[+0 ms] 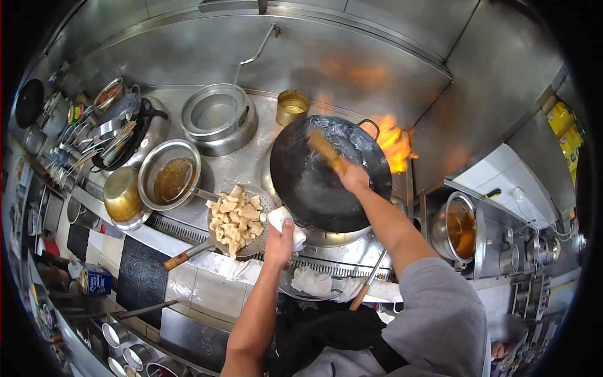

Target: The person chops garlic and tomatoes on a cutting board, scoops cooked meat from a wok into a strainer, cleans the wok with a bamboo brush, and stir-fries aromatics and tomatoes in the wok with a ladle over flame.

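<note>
My right hand (353, 176) is closed round a bamboo wok brush (323, 149), its bristles over the inside of a large black wok (330, 204). Wet, whitish streaks show on the wok's far inner side. At the near left of the wok my left hand (279, 244) grips a folded white cloth (290, 234); whether it holds the wok's rim through the cloth is hidden. Just left of that hand lies a perforated strainer (252, 247) heaped with pale, chunky food pieces (233, 217).
Orange flames (394, 144) rise behind the wok's right side. Water runs from a tap (267, 41) into a metal pot (220, 135). A bowl of brown liquid (146, 182), a gold tin (293, 107) and a wooden-handled utensil (369, 284) are around. Another pot (461, 204) stands right.
</note>
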Motion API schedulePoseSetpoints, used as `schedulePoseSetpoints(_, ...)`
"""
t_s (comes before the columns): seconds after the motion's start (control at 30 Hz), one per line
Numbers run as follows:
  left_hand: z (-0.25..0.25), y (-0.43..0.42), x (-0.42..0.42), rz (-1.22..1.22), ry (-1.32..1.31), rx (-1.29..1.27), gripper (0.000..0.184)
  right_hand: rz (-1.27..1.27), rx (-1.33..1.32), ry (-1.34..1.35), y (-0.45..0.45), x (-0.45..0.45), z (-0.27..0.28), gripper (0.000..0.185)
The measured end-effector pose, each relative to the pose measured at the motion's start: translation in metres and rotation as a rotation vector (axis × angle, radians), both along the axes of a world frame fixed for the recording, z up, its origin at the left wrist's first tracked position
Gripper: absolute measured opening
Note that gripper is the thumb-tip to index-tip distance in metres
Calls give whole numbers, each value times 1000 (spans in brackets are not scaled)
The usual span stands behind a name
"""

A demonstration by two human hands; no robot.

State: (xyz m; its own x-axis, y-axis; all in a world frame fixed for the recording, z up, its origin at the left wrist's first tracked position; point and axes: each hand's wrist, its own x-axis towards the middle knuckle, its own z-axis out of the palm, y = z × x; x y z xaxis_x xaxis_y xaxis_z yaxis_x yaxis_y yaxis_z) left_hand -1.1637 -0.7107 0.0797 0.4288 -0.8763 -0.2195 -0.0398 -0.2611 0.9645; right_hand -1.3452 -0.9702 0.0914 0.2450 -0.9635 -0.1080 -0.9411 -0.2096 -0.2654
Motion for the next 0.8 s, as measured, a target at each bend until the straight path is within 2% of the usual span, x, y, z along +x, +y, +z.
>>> schedulePoseSetpoints(0.07,10,12,3,52,45,24,54,-236,-24,-260,-15,25,-18,57)
schedulePoseSetpoints(0.1,12,17,4,85,98,38,52,-242,-95,-303,-12,45,-35,54)
schedulePoseSetpoints(0.17,-7,24,5,80,130,13,50,-208,289,-502,41,74,6,54)
schedulePoseSetpoints(0.23,-23,30,7,127,120,-61,50,-58,529,-562,88,61,31,52)
schedulePoseSetpoints(0.3,-13,39,12,98,158,-42,50,392,389,-628,97,-4,-8,50)
schedulePoseSetpoints(0.33,-12,40,16,102,198,0,51,541,373,-577,85,-51,-36,47)
schedulePoseSetpoints(0.37,-12,39,20,104,236,42,51,71,971,-430,109,-60,75,48)
schedulePoseSetpoints(0.4,-14,36,23,93,238,44,51,87,832,-166,83,-95,67,48)
schedulePoseSetpoints(0.43,-16,30,23,74,217,14,51,14,838,-21,68,-108,99,45)
schedulePoseSetpoints(0.47,-18,23,23,50,193,-17,52,68,717,73,35,-131,97,46)
schedulePoseSetpoints(0.57,-20,-11,11,38,148,-59,53,126,163,476,-35,-120,89,50)
schedulePoseSetpoints(0.6,-20,-21,10,17,149,-57,53,22,70,357,-28,-87,93,51)
schedulePoseSetpoints(0.63,-17,-30,6,4,165,-35,50,-21,0,129,-24,-58,79,48)
schedulePoseSetpoints(0.67,-14,-39,2,-8,180,-14,49,-78,-94,75,-31,-38,33,46)
schedulePoseSetpoints(0.7,-11,-47,-2,-16,194,4,50,-193,11,86,-4,2,39,49)
schedulePoseSetpoints(0.73,-11,-51,-7,-32,195,7,50,-197,33,-73,4,18,3,53)
schedulePoseSetpoints(0.77,-12,-50,-10,9,197,-9,52,-209,-37,-91,25,33,-19,56)
schedulePoseSetpoints(0.8,-14,-47,-11,49,195,-22,53,-203,129,-152,48,42,-7,54)
